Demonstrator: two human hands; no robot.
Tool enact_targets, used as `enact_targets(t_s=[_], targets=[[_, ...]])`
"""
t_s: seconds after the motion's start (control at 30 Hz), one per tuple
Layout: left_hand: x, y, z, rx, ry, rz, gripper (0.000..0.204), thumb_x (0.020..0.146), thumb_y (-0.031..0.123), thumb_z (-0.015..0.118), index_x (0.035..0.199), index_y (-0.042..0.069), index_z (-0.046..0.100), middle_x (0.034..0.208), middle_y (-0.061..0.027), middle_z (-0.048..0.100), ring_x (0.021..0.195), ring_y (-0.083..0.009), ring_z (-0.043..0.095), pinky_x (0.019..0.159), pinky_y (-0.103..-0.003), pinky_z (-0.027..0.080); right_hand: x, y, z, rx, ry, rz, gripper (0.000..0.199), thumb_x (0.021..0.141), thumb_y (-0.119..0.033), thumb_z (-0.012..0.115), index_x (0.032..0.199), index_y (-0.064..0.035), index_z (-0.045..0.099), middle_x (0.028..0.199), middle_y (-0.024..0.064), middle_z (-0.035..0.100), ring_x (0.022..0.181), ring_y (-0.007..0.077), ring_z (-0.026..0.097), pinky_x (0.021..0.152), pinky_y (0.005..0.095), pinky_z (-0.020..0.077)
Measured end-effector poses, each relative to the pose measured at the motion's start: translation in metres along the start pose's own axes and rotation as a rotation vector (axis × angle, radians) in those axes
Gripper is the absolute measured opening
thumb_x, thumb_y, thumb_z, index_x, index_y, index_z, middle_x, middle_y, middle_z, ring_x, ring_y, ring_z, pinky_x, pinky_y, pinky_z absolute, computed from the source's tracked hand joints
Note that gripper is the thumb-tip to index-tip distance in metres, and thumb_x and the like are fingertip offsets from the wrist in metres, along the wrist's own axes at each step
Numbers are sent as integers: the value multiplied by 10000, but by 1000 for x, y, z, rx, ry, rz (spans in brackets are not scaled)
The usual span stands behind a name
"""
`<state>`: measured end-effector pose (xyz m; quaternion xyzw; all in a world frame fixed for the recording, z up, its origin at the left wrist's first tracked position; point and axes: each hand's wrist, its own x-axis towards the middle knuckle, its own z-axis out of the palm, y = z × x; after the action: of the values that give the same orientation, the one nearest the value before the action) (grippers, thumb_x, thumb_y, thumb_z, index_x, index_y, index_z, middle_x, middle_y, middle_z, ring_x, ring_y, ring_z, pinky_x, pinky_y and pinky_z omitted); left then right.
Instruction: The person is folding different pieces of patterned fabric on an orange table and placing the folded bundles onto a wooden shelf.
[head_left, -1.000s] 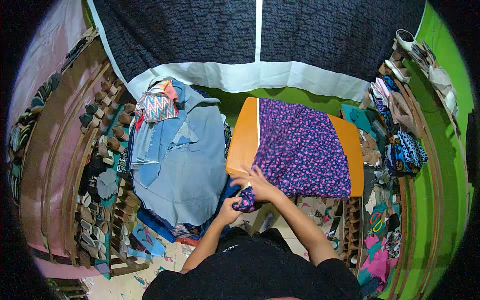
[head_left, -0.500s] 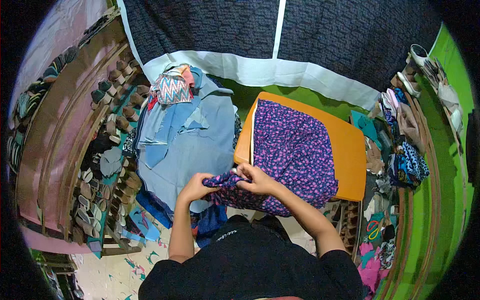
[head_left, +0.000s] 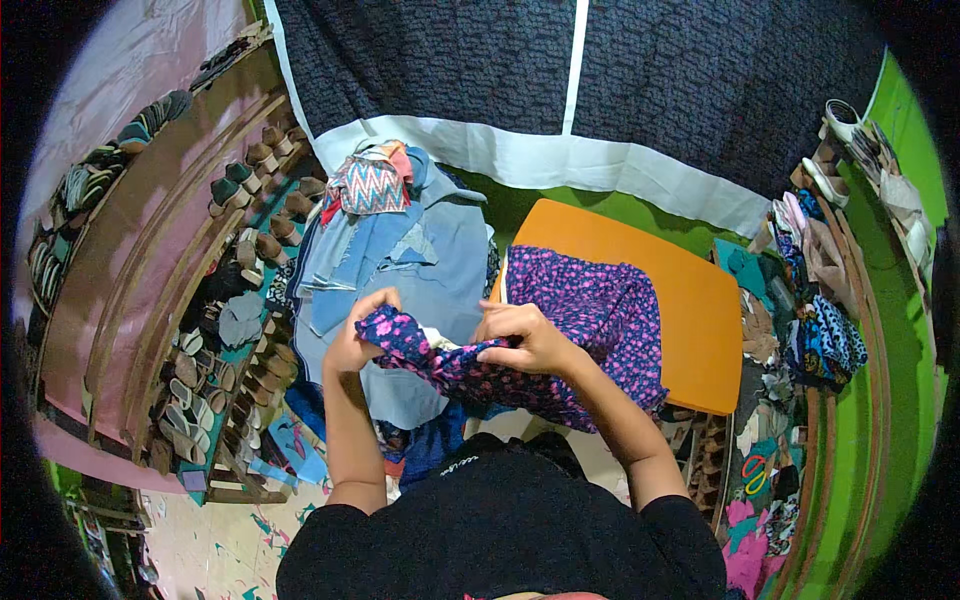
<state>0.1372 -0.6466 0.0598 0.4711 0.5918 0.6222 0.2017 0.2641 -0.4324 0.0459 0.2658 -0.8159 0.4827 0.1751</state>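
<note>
1. Purple floral cloth is gripped by both hands at its near edge, lifted off the orange table; the rest of it lies spread over the table's left half.
2. Left hand: fingers curled shut around a bunched corner of the cloth, held out past the table's left edge, above the blue clothes.
3. Right hand: fingers closed together, pinching a fold of the same cloth at the table's near-left corner. A strip of cloth stretches between the two hands, and a bit of white lining shows there.
4. Both forearms rise from the lower edge of the view; the person wears a black shirt.
5. Pile of blue clothes lies just left of the table, touching or nearly touching its edge. A zigzag-patterned garment in red, white and blue sits on the pile's far end.
6. Dark patterned curtain with a white band along its bottom hangs beyond the table's far side.
7. Wooden shelves with rows of shoes stand well left of the table, past the blue pile.
8. Stacks of mixed coloured clothes sit on shelving just right of the table, against a green wall.
9. Speckled floor shows near-left of the table.
</note>
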Motion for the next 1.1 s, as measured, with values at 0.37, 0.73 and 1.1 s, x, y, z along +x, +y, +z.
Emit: enact_targets(t_s=[0.37,0.73,1.1], targets=[[28,25,-11,22,191,225,286,627,175,670,768,84,439,669,60,408,636,-37,406,582,-171,324,-25,-36,12,60,-173,245,538,602,-345,695,949,-10,455,833,149,535,761,244,512,677,322,397],[40,44,-38,55,540,379,302,643,132,626,900,22,512,833,-7,518,765,-114,503,721,-222,394,-187,-7,35,-557,-413,535,455,569,-438,661,664,-8,549,620,174,551,612,332,543,536,388,419],[-56,-23,5,418,401,-55,153,572,-90,458,663,23,409,766,-89,586,686,-121,497,634,-211,396,-423,-83,-32,-1149,-66,1289,249,562,-144,650,810,-160,636,718,75,599,713,241,562,678,383,333]])
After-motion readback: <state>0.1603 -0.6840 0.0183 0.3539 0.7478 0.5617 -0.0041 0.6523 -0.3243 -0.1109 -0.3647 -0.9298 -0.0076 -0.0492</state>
